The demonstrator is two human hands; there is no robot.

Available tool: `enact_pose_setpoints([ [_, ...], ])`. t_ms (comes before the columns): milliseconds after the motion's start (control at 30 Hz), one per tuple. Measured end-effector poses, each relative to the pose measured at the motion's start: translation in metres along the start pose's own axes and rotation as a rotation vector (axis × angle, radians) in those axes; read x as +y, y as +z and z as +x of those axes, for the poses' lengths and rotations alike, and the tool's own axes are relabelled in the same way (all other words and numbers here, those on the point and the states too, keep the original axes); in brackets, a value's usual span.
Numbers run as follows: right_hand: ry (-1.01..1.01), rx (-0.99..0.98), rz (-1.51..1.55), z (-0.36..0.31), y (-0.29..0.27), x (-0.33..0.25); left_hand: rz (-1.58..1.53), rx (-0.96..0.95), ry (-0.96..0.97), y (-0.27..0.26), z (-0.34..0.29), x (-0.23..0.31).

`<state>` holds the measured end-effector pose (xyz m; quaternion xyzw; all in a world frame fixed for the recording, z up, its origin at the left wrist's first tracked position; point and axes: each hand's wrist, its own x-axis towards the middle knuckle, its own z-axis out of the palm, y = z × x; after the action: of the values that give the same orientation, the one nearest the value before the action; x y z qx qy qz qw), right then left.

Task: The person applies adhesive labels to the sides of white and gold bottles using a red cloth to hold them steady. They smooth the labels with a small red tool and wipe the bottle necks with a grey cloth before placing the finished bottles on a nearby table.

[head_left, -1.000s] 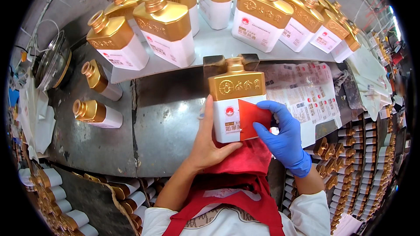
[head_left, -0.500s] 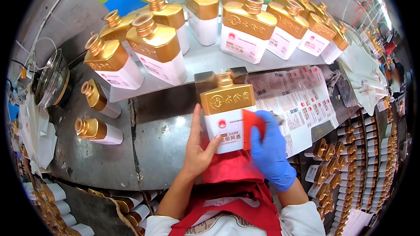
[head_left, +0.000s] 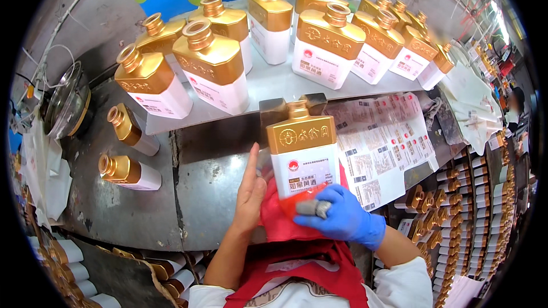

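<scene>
A gold-and-white bottle (head_left: pixel 302 157) stands before me with its printed white front facing me, resting against a dark, worn holder (head_left: pixel 274 111). My right hand (head_left: pixel 348 217), in a blue glove, grips a flat red scraper (head_left: pixel 305 197) over the lower front of the bottle. The scraper is smeared by motion, and a grey wrapping (head_left: pixel 313 209) shows at the gloved fingers. Beside the bottle's left edge is my bare left hand (head_left: pixel 250 191), fingers stretched upward; whether it touches the bottle I cannot tell. A red cloth (head_left: pixel 269 211) lies below the bottle.
Several similar bottles (head_left: pixel 211 74) stand on a pale raised shelf (head_left: pixel 274 84) behind. Two more bottles (head_left: pixel 130 172) lie on the metal table (head_left: pixel 222 205) at left. Printed label sheets (head_left: pixel 382 142) are spread at right. Rows of bottles (head_left: pixel 456 217) fill the far right.
The red scraper in my right hand has moved from the bottle's right edge down and left across its lower front. My left hand has let go of the bottle's lower left side, its thumb drawn back.
</scene>
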<state>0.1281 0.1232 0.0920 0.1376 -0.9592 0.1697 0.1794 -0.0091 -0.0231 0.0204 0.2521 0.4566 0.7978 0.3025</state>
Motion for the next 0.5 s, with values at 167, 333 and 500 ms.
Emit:
enact_pose_setpoints([
  [167, 0.037, 0.264, 0.178, 0.01, -0.016, 0.034, 0.078, 0.082, -0.055, 0.006, 0.003, 0.0],
  [333, 0.435, 0.187, 0.56, -0.023, -0.018, 0.032, 0.104, 0.115, -0.045, 0.015, 0.004, 0.0],
  [500, 0.655, 0.316, 0.559, -0.094, -0.032, 0.03, 0.204, 0.129, 0.034, 0.019, 0.005, -0.003],
])
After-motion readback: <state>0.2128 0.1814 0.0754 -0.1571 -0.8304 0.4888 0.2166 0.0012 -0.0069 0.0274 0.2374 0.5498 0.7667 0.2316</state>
